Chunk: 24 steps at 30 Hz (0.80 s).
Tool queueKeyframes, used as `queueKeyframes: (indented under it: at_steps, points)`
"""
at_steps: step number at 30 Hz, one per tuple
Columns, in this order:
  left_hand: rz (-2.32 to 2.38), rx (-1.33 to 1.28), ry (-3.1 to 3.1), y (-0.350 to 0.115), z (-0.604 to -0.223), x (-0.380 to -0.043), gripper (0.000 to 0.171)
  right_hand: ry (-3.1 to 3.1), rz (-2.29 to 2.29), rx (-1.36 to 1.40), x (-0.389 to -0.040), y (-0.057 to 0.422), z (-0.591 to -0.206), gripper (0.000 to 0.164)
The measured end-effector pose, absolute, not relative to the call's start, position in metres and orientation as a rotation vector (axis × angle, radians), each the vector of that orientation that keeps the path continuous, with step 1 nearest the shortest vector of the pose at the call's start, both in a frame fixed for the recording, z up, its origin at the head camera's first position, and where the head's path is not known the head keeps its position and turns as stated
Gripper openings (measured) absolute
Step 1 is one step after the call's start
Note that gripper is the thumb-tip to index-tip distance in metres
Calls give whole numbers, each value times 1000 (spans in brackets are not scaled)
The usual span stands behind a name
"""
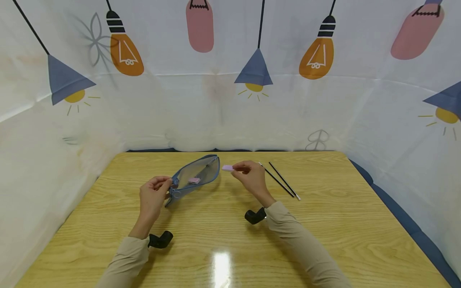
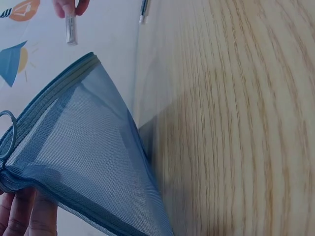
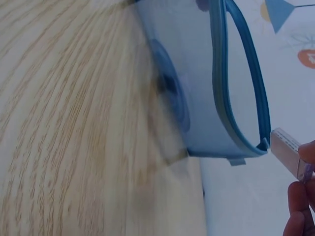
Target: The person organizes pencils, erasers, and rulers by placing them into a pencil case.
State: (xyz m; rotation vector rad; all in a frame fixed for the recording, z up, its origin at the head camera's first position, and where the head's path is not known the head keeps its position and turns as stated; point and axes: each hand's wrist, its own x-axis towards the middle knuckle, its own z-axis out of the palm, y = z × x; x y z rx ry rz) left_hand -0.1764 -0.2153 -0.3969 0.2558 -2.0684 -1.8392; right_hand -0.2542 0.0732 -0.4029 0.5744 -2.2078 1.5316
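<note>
My left hand [image 1: 153, 196] grips the near left end of a blue mesh zip pouch [image 1: 207, 181], whose mouth gapes upward. Through that mouth a pink eraser [image 1: 194, 181] shows inside. The pouch's zip edge and a ring-shaped pull [image 2: 8, 135] appear in the left wrist view. With thumb and fingertips, my right hand [image 1: 253, 180] pinches another small pink eraser [image 1: 227, 168], in clear wrapping, just right of the pouch's far end. The right wrist view shows this wrapped eraser [image 3: 288, 153] close to the pouch's zip corner.
Two dark pencils [image 1: 284, 180] lie on the wooden table [image 1: 201, 240], to the right of my right hand. A white cloth [image 1: 216, 112] printed with lamps and bulbs hangs behind the table and at both sides. Dark blue padding [image 1: 407, 216] runs along the table's right edge.
</note>
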Motion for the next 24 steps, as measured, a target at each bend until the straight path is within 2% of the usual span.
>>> queueKeyframes:
  at_steps: [24]
  points:
    - [-1868, 166, -2076, -206, -402, -178, 21, -2219, 1472, 703, -248, 47, -392, 10]
